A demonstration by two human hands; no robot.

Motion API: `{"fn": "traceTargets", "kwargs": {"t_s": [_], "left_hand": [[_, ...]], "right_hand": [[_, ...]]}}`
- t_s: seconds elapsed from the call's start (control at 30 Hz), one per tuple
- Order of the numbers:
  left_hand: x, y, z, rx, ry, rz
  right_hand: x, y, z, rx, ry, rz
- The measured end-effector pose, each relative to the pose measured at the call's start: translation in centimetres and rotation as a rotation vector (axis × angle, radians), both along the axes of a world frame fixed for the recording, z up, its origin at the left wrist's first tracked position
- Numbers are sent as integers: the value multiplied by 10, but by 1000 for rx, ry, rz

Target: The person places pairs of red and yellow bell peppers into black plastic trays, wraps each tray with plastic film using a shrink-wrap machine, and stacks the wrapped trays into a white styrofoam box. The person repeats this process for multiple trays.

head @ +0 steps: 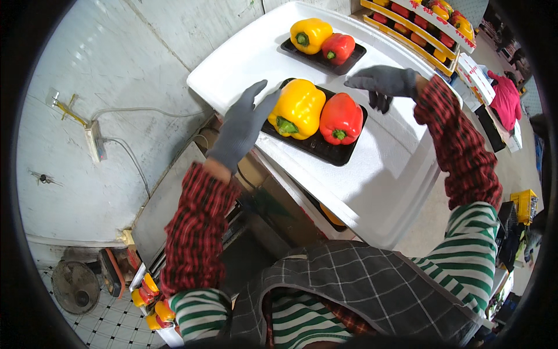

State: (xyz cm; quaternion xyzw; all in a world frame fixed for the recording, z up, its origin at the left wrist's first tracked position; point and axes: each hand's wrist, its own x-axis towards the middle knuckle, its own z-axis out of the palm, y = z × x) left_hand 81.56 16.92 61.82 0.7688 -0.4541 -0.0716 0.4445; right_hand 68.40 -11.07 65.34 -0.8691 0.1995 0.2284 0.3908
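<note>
A black plastic tray (314,144) holds a large yellow bell pepper (301,107) and a red bell pepper (342,117) side by side, stems facing me. It lies on a white foam lid (375,152). My left hand (244,122), in a grey knit glove, is at the yellow pepper's left side with its fingers apart; whether it touches cannot be told. Above and right of the red pepper hovers my right hand (379,85), gloved alike, holding nothing. Farther back on the foam, a second black tray (305,56) carries a smaller yellow pepper (310,35) and a red one (338,48).
Stacked yellow-edged boxes of peppers (414,32) stand at the upper right. A wall with a power strip (93,139) is on the left; a fan (76,288) sits at lower left near packed peppers (152,301). A person in pink (505,100) is at far right.
</note>
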Motion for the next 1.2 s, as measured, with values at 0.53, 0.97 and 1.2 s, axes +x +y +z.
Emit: {"fn": "traceTargets", "kwargs": {"t_s": [0.53,0.97,1.2], "left_hand": [[-15,-19,14,-179,397,16],[-5,206,-15,-465,588,416],[-19,338,-92,-528,743,770]], "right_hand": [[-53,91,-5,259,-395,-341],[86,238,-20,403,-404,343],[157,379,-105,327,-353,448]]}}
